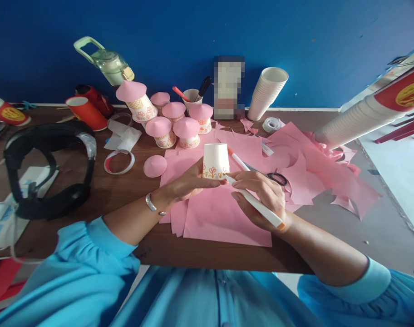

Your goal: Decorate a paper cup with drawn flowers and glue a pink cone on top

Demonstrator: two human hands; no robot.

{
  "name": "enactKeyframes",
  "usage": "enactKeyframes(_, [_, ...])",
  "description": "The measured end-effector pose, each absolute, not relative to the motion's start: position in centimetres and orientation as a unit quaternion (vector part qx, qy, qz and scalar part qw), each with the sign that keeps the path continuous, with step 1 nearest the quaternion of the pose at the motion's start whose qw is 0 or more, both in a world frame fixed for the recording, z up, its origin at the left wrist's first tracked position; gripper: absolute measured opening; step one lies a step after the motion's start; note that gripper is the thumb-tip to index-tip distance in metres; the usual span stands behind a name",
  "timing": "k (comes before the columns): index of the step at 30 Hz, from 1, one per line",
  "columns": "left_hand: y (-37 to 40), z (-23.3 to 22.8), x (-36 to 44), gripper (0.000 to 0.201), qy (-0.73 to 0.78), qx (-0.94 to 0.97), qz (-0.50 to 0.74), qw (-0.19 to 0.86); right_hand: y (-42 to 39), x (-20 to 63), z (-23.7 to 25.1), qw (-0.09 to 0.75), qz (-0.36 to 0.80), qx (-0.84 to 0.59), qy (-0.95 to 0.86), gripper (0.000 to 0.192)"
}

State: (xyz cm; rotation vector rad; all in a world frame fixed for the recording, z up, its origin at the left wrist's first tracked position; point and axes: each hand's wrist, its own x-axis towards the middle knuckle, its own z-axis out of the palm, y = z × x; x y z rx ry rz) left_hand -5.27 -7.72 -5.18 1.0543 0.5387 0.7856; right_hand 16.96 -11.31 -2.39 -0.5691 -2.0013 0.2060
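**Craft corner at a home or classroom desk**

Brown wooden surface (74,181) pushed against a plain blue wall (193,32). Spread over it: pink paper sheets (224,213) and cut scraps (332,177), scissors (278,178), a tape roll (271,124), a pen pot (192,97). Tall stack of white paper cups (266,93) by the wall; a second stack (357,120) lies at right. A cluster of finished cup houses with pink cone roofs (174,120) stands mid-surface. Water bottle (108,61) and black headset (50,168) at left. Handicraft setting, not industrial; home or school cannot be told.
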Motion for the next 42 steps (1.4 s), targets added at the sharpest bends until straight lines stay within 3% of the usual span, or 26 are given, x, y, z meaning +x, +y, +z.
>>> enactKeyframes(29, [-7.68, -4.94, -5.4, 0.028, 0.223, 0.514, 0.353, 0.75, -11.57, 16.87, -2.04, 0.484, 0.07, -0.236, -0.84, 0.031])
enactKeyframes(36, [-7.71, -4.83, -5.41, 0.031, 0.234, 0.516, 0.342, 0.75, -11.56, 16.87, -2.08, 0.486, 0.085, -0.235, -0.837, 0.032])
enactKeyframes(42, [-7.76, -4.35, -5.22, 0.046, 0.248, 0.524, 0.339, 0.741, -11.54, 16.88, -2.12, 0.484, 0.081, -0.236, -0.839, 0.031])
